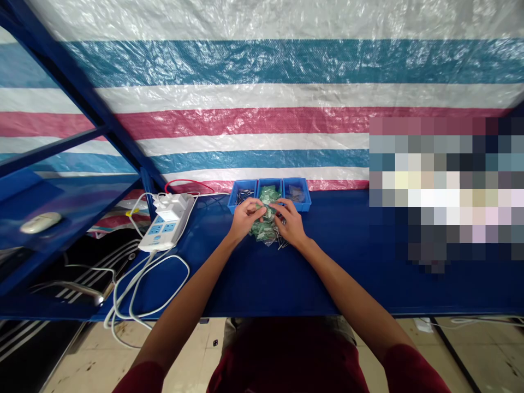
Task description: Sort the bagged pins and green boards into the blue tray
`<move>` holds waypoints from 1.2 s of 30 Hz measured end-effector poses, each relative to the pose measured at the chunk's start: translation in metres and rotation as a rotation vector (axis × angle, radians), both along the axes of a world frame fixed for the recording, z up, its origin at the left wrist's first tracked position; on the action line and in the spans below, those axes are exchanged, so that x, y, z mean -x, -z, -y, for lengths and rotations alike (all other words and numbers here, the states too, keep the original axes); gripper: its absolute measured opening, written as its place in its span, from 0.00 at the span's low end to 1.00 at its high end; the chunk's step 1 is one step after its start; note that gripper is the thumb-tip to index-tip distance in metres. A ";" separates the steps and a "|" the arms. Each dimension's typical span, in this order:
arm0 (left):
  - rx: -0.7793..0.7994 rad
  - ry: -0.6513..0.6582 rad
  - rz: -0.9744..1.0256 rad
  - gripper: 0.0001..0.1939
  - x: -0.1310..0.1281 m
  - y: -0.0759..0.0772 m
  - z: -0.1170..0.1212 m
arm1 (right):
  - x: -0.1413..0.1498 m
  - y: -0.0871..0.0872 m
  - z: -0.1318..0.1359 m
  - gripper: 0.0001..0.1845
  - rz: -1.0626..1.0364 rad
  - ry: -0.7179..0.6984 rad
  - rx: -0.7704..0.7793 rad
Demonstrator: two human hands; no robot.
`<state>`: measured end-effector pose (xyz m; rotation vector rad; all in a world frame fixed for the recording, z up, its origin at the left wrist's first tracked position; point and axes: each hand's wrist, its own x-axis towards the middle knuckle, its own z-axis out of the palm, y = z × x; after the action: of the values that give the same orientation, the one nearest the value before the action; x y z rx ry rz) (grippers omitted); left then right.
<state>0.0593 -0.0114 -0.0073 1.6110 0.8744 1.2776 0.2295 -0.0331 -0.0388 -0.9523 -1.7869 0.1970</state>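
Observation:
My left hand [246,218] and my right hand [290,222] face each other over a pile of small greenish clear packets [265,233] on the blue table. Both are closed, thumbs and fingertips pinched; what lies between them is too small to make out against the green behind. Thin metal pieces [281,242] stick out of the pile under my right hand. Just beyond my fingers stand three joined blue bins: the left bin [232,203] holds metal pieces, the middle bin [270,181] green packets, the right bin [303,206] clear packets.
A white power strip [164,232] with plugged-in adapters lies left, its white cable [137,289] looping over the table's front edge. A blue frame post [88,103] rises at left, near a shelf with a white mouse [41,222]. Striped sheeting [254,120] hangs behind. The right side is pixelated.

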 end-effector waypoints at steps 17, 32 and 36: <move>-0.115 -0.051 -0.193 0.16 0.002 0.001 -0.001 | 0.001 0.001 0.001 0.16 -0.083 0.081 0.047; -0.074 0.035 -0.191 0.24 0.007 0.000 -0.004 | 0.001 0.005 -0.004 0.13 -0.093 0.031 0.062; -0.270 -0.020 -0.299 0.21 0.009 -0.004 -0.005 | 0.000 0.005 -0.004 0.14 -0.134 0.093 0.054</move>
<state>0.0502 -0.0068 -0.0033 2.0502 0.9281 1.2271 0.2297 -0.0293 -0.0436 -1.0339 -1.6182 0.2453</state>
